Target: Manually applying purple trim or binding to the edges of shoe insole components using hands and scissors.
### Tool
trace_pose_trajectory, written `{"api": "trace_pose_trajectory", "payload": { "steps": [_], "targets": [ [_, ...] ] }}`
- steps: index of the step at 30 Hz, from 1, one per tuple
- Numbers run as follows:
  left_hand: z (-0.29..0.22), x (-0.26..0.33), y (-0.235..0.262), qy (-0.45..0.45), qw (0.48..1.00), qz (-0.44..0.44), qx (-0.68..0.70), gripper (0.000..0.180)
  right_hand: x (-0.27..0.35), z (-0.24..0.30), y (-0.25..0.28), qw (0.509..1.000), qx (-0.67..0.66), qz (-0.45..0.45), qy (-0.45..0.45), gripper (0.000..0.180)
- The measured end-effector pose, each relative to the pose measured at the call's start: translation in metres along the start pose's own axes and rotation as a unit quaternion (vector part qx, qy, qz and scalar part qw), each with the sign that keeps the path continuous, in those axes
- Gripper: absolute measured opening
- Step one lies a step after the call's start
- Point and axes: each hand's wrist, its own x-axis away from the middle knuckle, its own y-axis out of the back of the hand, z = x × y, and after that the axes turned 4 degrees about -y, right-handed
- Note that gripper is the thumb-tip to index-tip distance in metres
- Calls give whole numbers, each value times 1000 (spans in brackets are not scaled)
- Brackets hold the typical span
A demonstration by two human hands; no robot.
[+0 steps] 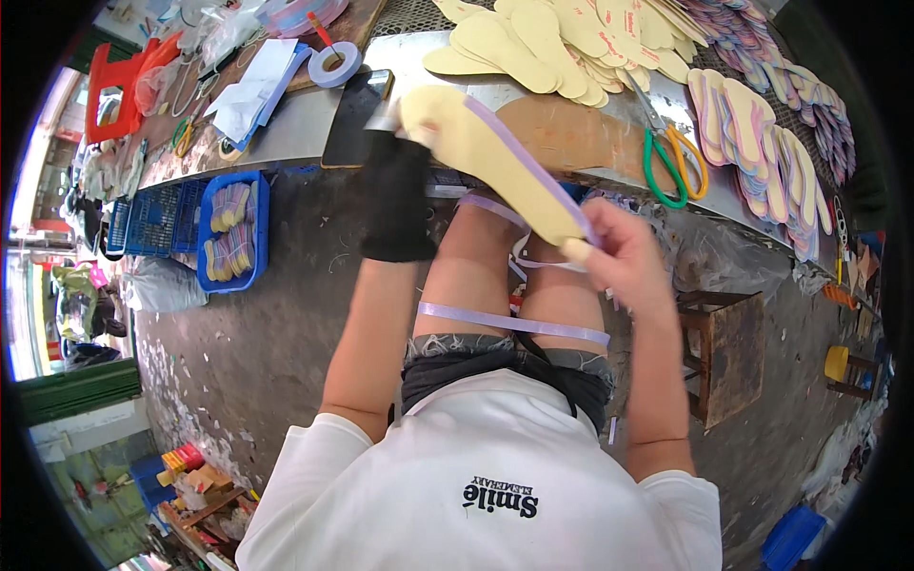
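Above my knees I hold a cream shoe insole (466, 143) stretched between both hands, tilted down to the right. A lilac tape strip (528, 157) runs along its upper right edge. My left hand (409, 128) grips the wide end; a black wrist cover hides much of this hand, and its fingers are partly behind the insole. At the narrow end, my right hand (614, 238) pinches the insole and the tape between thumb and fingers. More lilac tape (514, 322) lies across my thighs and trails between my legs.
Cream insoles (543, 48) pile up on the bench, with edged stacks (752, 133) at right. Scissors with green and orange handles (671, 167) lie at its edge. A phone (357, 119) and a tape roll (335, 65) are left. A blue basket (262, 233) and wooden stool (728, 357) stand below.
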Motion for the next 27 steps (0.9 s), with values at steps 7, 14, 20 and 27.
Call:
{"api": "trace_pose_trajectory", "payload": {
  "steps": [7, 14, 20, 27],
  "targets": [
    [-70, 30, -49, -332, 669, 408, -525, 52, 3, 49, 22, 940, 336, 53, 40, 26],
    [-71, 20, -55, -152, 623, 625, -445, 29, 6, 45, 39, 987, 115, 111, -15, 34],
    [-74, 25, -43, -60, 674, 631, -379, 30, 8, 91, 57, 998, 40, 44, 10, 17],
    [-93, 43, -35, 58, 865, 443, -227, 30, 31, 73, 26, 998, -21, -53, -18, 16]
  ]
}}
